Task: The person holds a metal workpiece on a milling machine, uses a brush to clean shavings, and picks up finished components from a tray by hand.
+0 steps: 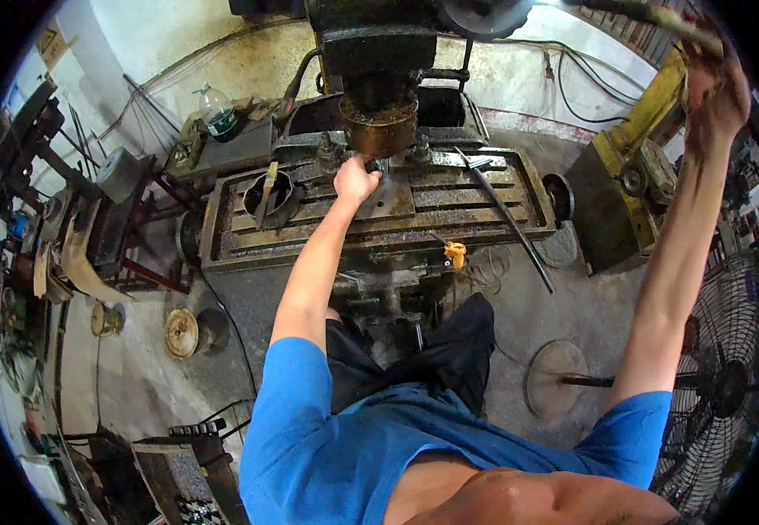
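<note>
A milling machine stands in front of me, its dark, oily spindle head (379,122) above a slotted table (484,206) strewn with metal chips. My left hand (358,181) is closed just below the spindle, at the flat metal block (390,201) on the table; what its fingers hold is hidden. High at the right, my right hand (714,92) is wrapped around the end of a long lever handle (660,19) that runs from the top of the machine. Left of my left hand sits a round tin (285,210) with a brush (267,194) in it.
A long metal bar (513,223) lies across the table's right side, overhanging the front edge. An orange-yellow tool (455,254) hangs at the front. A large clear bottle (217,114) stands back left. At right are a yellow machine (629,131) and a caged fan (730,350).
</note>
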{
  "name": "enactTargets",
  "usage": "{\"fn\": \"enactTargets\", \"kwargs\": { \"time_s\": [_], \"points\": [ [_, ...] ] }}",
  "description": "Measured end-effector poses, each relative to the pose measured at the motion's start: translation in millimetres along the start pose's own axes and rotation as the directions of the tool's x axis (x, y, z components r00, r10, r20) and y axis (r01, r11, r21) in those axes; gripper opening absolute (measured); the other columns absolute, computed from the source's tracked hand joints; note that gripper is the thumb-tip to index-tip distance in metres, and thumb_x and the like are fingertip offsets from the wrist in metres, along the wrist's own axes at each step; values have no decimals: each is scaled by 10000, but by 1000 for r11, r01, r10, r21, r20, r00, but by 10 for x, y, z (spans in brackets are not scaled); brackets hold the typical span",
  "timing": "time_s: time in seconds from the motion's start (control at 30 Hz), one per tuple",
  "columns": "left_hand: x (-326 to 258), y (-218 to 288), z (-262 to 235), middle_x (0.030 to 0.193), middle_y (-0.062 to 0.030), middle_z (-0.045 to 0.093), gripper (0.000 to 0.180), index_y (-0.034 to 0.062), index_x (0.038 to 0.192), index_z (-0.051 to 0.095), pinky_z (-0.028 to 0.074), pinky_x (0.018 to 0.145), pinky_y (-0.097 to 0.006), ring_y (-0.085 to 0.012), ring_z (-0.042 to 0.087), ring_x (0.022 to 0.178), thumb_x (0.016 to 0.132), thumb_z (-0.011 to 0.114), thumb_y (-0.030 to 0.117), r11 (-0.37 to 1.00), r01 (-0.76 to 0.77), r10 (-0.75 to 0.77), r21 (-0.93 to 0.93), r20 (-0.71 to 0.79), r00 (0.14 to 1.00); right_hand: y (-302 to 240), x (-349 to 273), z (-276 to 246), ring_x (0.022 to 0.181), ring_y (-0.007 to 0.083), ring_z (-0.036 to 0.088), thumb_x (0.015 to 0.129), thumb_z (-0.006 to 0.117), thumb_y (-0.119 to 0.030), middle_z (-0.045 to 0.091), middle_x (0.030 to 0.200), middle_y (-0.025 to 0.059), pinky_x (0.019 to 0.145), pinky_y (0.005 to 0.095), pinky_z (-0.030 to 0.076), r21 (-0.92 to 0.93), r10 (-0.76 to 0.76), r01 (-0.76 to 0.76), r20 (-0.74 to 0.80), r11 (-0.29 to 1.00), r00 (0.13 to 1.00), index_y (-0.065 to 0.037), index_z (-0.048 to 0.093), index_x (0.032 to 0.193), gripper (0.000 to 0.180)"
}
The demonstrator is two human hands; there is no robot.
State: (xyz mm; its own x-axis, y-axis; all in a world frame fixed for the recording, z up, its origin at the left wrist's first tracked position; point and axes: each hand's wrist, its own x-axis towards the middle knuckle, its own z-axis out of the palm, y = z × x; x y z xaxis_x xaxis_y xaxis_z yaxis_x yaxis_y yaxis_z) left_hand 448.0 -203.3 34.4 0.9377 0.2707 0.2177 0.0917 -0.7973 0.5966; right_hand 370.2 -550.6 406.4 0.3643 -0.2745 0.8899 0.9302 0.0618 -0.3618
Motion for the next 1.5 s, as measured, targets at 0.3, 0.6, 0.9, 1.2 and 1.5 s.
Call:
{"fn": "enactTargets", "kwargs": {
  "time_s": [0.3,0.6,0.9,1.2,1.5],
  "points": [
    [69,-43,98,800,-200,625,371,-24,739,606,480,696,-422,-337,608,799,623,729,306,999,20,-20,30,25,999,307,-1060,-635,855,267,527,760,453,-278,431,677,43,984,626,243,145,-136,101,251,984,958,41,547,867,349],
    [33,-36,134,751,-185,627,338,-5,660,619,487,656,-419,-338,613,752,627,731,312,999,12,-9,44,-69,998,362,-1423,-608,778,254,507,658,474,-154,490,711,93,972,613,256,58,-93,85,166,995,982,19,518,724,190],
    [15,-131,70,683,-168,618,393,-26,919,572,470,566,-396,-303,611,609,693,695,271,996,-61,60,-63,-12,998,309,-1449,-589,847,242,515,663,487,-177,472,707,84,1023,561,216,62,-32,22,164,998,986,28,518,755,227],
    [-836,-643,-918,625,-68,590,377,-45,1137,501,400,391,-246,-98,514,445,800,604,90,831,26,151,-555,271,951,346,-1629,-548,858,249,517,607,413,-99,481,711,101,1043,549,188,132,8,-22,110,991,994,46,530,763,244],
    [-2159,-1696,-2220,673,-50,586,300,-48,1078,540,422,456,-224,-85,525,527,802,598,55,869,203,-190,-451,75,979,482,-1742,-716,861,271,535,578,385,-56,507,699,109,1047,546,177,213,7,-29,104,977,995,49,566,759,276]
  ]
}}
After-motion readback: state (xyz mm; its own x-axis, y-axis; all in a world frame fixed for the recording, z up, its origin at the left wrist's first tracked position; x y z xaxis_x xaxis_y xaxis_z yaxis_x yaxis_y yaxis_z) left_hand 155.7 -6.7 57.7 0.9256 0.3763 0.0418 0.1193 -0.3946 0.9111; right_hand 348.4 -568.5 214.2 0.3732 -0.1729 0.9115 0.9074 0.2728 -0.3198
